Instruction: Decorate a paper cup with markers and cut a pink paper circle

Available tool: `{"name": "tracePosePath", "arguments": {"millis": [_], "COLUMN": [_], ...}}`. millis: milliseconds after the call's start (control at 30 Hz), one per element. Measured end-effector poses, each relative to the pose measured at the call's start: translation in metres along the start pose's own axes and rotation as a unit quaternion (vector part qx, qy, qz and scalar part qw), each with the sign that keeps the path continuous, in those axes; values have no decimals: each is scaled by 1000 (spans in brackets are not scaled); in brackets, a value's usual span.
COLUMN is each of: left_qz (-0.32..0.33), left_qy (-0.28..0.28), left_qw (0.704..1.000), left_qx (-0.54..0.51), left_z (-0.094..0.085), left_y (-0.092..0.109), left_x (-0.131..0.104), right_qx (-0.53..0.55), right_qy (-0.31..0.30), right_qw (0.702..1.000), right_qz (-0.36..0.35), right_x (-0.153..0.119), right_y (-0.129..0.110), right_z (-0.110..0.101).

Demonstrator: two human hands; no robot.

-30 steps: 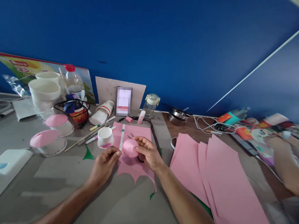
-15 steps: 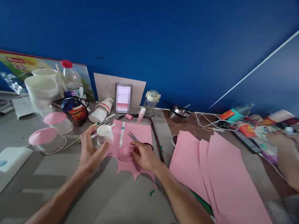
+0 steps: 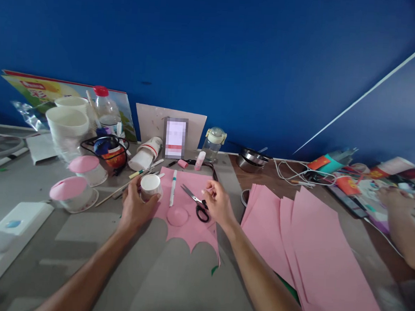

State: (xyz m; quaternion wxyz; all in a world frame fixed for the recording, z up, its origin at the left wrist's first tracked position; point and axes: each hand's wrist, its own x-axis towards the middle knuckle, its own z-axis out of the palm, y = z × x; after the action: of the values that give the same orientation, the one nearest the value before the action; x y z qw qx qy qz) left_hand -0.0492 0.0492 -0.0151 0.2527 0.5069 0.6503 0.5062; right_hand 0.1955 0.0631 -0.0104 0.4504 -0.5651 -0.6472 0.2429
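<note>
My left hand (image 3: 139,205) is closed around a small white paper cup (image 3: 151,185), thumb on its near right side. The cup stands upright, its open top facing up. My right hand (image 3: 219,204) hovers over the right side of the cut pink paper (image 3: 196,232), fingers bent and apart, with nothing visible in them. Just left of it lie black-handled scissors (image 3: 198,204), blades spread slightly. A round pink paper disc (image 3: 177,216) rests on the pink sheet, whose near edge is scalloped. A white marker (image 3: 173,188) with a teal band lies on the sheet too.
Two cups topped with pink paper (image 3: 70,189) stand at left, before stacked paper cups (image 3: 69,123). A glue stick (image 3: 199,160) and a glass jar (image 3: 214,142) stand behind. Pink sheets (image 3: 314,242) lie at right; another person's arm (image 3: 400,219) is beyond them.
The pink disc has left my right hand and lies on the sheet. My right hand has risen away to the right, uncovering the scissors. My left hand still holds the cup.
</note>
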Motion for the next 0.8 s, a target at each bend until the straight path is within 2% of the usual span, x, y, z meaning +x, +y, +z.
{"name": "tracePosePath", "arguments": {"millis": [100,200,367,567,700,800], "left_qz": [-7,3,11,41,57,56], "left_qy": [1,-5,-12,-59,-67,-72], "left_qw": [995,993,993,990,986,985], "left_qx": [98,122,113,123,141,146], "left_z": [-1,-2,4,10,10,9], "left_y": [4,6,1,-3,-1,1], "left_x": [0,-4,-12,-17,-18,-19], "right_qx": [-3,-27,-109,-143,-143,-132], "right_qy": [9,11,33,46,36,45], "right_qw": [1000,999,992,987,988,990], "right_qz": [15,16,48,55,45,36], "right_x": [3,14,57,106,116,113], "right_y": [3,6,19,38,43,39], "right_z": [-2,-2,12,41,51,51]}}
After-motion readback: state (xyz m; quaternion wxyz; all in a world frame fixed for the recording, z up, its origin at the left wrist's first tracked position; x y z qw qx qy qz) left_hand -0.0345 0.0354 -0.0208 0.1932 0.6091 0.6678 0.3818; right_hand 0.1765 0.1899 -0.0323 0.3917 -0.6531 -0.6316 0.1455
